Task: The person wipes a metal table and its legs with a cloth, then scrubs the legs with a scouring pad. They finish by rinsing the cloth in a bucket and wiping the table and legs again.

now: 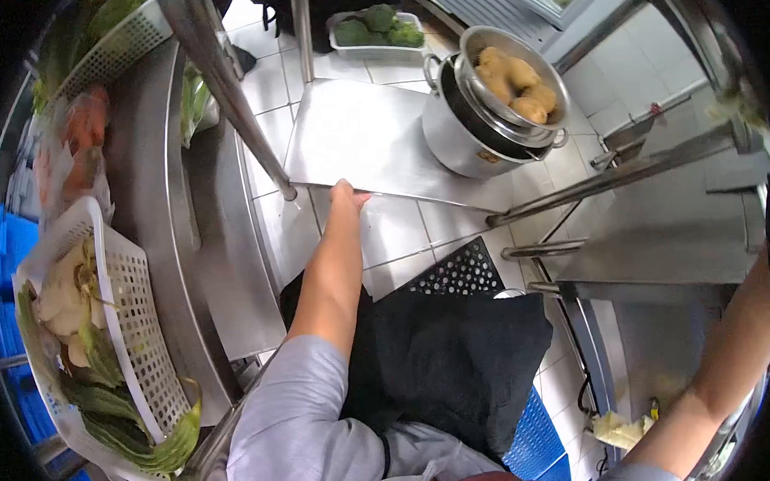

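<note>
- Metal shelf (346, 130): low over the tiles, with its left part bare.
- Stockpot (460, 138): upright on the shelf's right part, already loaded.
- Colander (514, 42): atop the stockpot, holding potatoes (525, 73) (all whole, it seems).
- Left hand (346, 193): touching the shelf's near edge; clench unclear.
- Right hand: beyond view, grip unknown.

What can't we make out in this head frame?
All head view:
- Right hand: cut off at the right edge; only the bare forearm shows.
- Left hand: fingers' hold on the silver metal shelf too small to read.
- Tall silver metal pot: inside hidden by the round metal bowl of brown tubers.
- Orange-red items in clear plastic bag: blurred.
</note>
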The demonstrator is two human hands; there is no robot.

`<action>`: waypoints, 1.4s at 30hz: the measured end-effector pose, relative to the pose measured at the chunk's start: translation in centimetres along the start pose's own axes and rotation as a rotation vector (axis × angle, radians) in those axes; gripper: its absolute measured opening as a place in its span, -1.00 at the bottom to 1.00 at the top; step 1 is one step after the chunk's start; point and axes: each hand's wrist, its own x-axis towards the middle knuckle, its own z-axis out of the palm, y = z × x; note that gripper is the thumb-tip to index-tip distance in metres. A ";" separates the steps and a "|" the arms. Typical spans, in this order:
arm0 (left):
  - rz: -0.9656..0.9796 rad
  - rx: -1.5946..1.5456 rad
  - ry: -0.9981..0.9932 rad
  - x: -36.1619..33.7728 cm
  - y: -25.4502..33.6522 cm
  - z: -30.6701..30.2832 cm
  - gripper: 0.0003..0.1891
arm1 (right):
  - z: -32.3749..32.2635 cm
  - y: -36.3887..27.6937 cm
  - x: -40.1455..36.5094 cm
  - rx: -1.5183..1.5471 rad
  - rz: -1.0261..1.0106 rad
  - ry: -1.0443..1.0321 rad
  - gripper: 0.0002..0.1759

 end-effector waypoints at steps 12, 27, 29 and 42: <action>0.113 0.124 -0.214 -1.0 -0.8 -0.7 -0.49 | -0.2 -1.8 1.0 -0.138 0.051 -0.039 -0.49; 0.109 0.116 -0.172 0.6 -0.8 -0.7 -0.49 | 0.0 -0.3 0.7 0.036 -0.082 -0.042 -0.72; 0.124 0.116 -0.178 1.1 -0.8 -0.6 -0.50 | 0.0 -0.1 0.7 0.027 -0.062 -0.049 -0.71; 0.112 0.126 -0.167 2.1 -1.0 -1.1 -0.45 | 0.2 0.2 0.4 0.118 -0.037 -0.068 -0.72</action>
